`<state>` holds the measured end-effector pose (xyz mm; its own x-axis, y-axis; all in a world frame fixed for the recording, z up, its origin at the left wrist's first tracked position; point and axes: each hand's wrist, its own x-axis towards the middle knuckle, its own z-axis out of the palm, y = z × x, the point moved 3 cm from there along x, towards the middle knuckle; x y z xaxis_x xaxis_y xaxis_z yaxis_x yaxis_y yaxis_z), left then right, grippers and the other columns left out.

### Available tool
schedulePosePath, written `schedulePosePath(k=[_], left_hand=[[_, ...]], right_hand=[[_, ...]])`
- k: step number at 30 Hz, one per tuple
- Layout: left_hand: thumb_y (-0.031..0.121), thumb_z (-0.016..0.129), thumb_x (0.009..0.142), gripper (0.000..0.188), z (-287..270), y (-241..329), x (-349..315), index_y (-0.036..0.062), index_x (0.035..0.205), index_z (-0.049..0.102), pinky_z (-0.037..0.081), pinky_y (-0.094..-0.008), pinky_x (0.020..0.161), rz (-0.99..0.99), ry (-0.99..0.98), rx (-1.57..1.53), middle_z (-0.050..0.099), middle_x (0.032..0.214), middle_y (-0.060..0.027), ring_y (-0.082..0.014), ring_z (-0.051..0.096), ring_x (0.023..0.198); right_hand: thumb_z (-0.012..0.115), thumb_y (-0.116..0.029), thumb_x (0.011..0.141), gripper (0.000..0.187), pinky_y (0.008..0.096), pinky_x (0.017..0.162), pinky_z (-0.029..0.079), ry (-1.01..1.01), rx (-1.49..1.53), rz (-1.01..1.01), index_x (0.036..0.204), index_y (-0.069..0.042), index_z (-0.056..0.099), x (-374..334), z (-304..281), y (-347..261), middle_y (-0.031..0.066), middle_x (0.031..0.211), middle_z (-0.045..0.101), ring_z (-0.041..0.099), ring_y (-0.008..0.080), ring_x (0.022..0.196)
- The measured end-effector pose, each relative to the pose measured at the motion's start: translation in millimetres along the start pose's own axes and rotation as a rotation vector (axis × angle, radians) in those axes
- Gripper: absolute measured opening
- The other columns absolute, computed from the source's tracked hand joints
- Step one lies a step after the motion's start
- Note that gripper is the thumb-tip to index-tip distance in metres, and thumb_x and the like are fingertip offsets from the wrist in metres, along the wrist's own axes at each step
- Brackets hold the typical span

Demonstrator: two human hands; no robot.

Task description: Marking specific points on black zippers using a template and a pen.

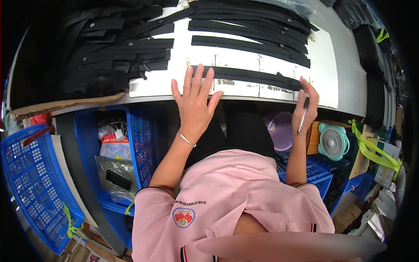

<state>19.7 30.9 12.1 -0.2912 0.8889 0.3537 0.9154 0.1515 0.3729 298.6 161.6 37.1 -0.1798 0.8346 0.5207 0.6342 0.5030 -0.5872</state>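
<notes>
A single black fabric strip [248,75] lies lengthwise across a white board [325,65] with dark pencil-like marks on it. My left hand [195,105] is flat with its fingers spread, and its fingertips rest at the strip's left end. At the strip's right end, my right hand [309,105] holds a silver and black pen [302,118], which points back toward me. The thumb and forefinger of that hand are by the strip's end; whether they pinch it I cannot tell. More black strips [248,43] lie in rows farther back on the board.
Overlapping black strips [91,56] are piled at the left, by a cardboard edge [65,106]. Below the table are a blue crate [135,144] holding bags and a phone, a blue basket [35,174], a purple basket [281,131] and a small teal fan [334,142].
</notes>
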Motion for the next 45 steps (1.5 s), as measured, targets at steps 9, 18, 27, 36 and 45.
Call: schedulePosePath(k=[9,18,27,36,45], left_hand=[[0.041,0.073,0.092,0.063,2,0,0,0.0162,0.148,0.056,0.012,-0.0599,0.121,-0.025,0.025,-0.029,0.052,0.153,-0.0081,-0.0296,0.04,0.147],[0.042,0.072,0.092,0.066,3,-3,-1,0.0108,0.148,0.055,0.013,-0.0588,0.121,-0.044,0.045,-0.053,0.052,0.153,-0.0078,-0.0281,0.041,0.147],[0.042,0.073,0.091,0.069,5,-2,-3,0.0085,0.149,0.054,0.014,-0.0587,0.121,-0.028,0.056,-0.044,0.052,0.154,-0.0077,-0.0282,0.041,0.147],[0.039,0.073,0.091,0.069,6,-4,3,0.009,0.15,0.053,0.015,-0.06,0.12,-0.029,0.048,-0.051,0.051,0.155,-0.008,-0.0287,0.041,0.147],[0.036,0.075,0.086,0.075,6,1,-6,0.0118,0.151,0.049,0.024,-0.0646,0.115,-0.042,0.08,-0.199,0.046,0.158,-0.0085,-0.0293,0.039,0.15]], right_hand=[[0.067,-0.008,0.098,0.016,0.0244,0.066,0.05,-0.404,0.73,0.279,0.11,-0.001,0.074,26,110,-112,0.0047,0.09,0.071,0.066,0.0087,0.076],[0.07,-0.011,0.098,0.012,0.0233,0.055,0.046,-0.446,0.523,0.103,0.098,0.001,0.069,20,141,-110,0.0017,0.081,0.069,0.059,0.0042,0.062],[0.069,-0.012,0.098,0.013,0.0242,0.054,0.045,-0.43,0.459,0.071,0.099,0.001,0.07,16,142,-110,0.0019,0.08,0.07,0.059,0.0063,0.058],[0.069,-0.011,0.093,0.014,0.0285,0.055,0.049,-0.551,0.495,-0.009,0.089,0.002,0.073,21,138,-106,0.0034,0.087,0.075,0.068,0.0149,0.06],[0.069,-0.012,0.099,0.014,0.0216,0.059,0.045,-0.571,0.64,0.313,0.097,0.001,0.073,14,129,-94,0.0005,0.074,0.066,0.057,0.0066,0.065]])
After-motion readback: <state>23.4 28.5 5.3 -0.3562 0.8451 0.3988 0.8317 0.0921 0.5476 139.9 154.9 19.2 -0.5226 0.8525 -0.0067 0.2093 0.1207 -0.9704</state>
